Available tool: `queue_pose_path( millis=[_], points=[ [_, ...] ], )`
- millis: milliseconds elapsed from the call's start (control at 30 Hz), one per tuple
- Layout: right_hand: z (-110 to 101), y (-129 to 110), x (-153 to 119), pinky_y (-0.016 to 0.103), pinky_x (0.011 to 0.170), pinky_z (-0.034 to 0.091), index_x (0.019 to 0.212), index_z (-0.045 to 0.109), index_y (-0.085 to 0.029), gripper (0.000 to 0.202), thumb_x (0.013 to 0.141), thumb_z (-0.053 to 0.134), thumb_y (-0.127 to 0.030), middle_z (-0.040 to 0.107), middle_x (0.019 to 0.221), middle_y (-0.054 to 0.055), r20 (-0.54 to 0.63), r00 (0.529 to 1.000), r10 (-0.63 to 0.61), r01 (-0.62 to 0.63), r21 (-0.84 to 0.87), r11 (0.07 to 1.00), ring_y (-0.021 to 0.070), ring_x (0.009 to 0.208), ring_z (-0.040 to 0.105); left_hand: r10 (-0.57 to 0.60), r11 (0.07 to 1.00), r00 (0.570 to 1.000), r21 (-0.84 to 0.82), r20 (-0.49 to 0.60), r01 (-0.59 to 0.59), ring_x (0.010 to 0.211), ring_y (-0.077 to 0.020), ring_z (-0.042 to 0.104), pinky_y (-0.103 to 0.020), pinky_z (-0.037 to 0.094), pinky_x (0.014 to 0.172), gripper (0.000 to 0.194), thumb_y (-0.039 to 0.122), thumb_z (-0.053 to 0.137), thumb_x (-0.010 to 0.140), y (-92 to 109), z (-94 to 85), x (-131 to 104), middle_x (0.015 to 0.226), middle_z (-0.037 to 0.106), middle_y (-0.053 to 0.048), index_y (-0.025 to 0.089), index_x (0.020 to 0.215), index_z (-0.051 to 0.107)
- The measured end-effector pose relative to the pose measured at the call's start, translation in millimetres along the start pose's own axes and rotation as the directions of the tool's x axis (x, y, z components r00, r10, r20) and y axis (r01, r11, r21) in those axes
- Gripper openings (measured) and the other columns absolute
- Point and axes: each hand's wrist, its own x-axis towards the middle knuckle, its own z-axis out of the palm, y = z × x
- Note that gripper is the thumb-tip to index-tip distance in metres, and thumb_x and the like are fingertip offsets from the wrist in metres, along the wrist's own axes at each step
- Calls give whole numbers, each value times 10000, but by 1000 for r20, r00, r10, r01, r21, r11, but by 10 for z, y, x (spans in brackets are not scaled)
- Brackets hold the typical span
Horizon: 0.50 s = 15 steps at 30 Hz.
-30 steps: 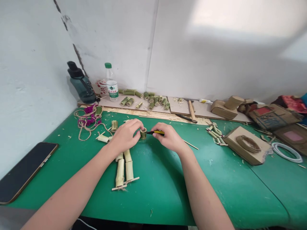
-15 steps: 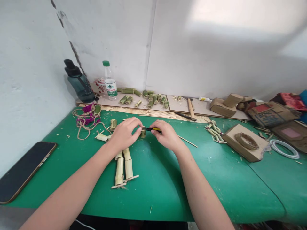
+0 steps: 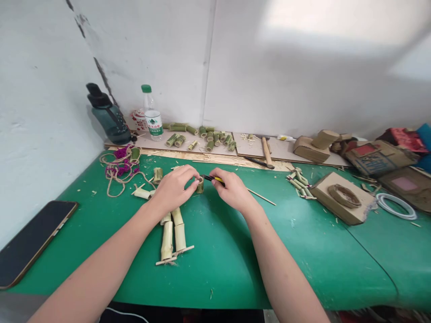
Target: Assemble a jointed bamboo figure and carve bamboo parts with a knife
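Observation:
My left hand (image 3: pixel 178 188) is closed on a short bamboo tube (image 3: pixel 200 185), its fingers at the tube's left side and upper rim. Opposite it, my right hand (image 3: pixel 230 188) grips a slim black-and-yellow utility knife (image 3: pixel 209 178), whose tip points left at the tube's top; the blade is too small to make out. Below my left hand lies a jointed bamboo figure (image 3: pixel 167 240), with pale tube segments as legs and thin sticks across their ends. My left hand and wrist hide its upper part. Another short bamboo piece (image 3: pixel 158 175) stands just behind that hand.
Twine with purple thread (image 3: pixel 121 168) and a phone (image 3: pixel 35 242) lie left. Bottles (image 3: pixel 153 119), bamboo pieces (image 3: pixel 210 139) and a hammer (image 3: pixel 267 152) line the back. A thin stick (image 3: pixel 261 196), bundled bamboo pieces (image 3: pixel 299 183) and a cardboard block (image 3: pixel 336 211) are right.
The knife's tip has drawn back slightly to the right from the bamboo tube's rim and points up a little more. My left hand stays in place; the whole view has shifted slightly.

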Motion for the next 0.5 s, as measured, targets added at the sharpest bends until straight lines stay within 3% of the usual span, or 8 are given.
queue_pose_path(
  millis=[233, 500],
  points=[
    [-11, 12, -3, 275, 692, 363, 1022, 701, -227, 186, 955, 553, -136, 746, 901, 21, 26, 999, -45, 46, -46, 998, 178, 758, 624, -35, 999, 998, 24, 52, 34, 1067, -225, 650, -362, 500, 898, 98, 276, 557, 986, -6, 14, 1, 1134, 685, -52, 222, 1044, 616],
    [20, 39, -5, 360, 906, 379, 1063, 699, -237, 246, 960, 529, -91, 765, 1000, 41, -14, 994, -105, 102, -124, 987, 226, 944, 670, -30, 999, 995, 33, 98, 27, 1106, -239, 653, -382, 514, 926, 148, 265, 596, 961, -33, 45, -5, 1177, 681, -52, 236, 1104, 617]
  ],
)
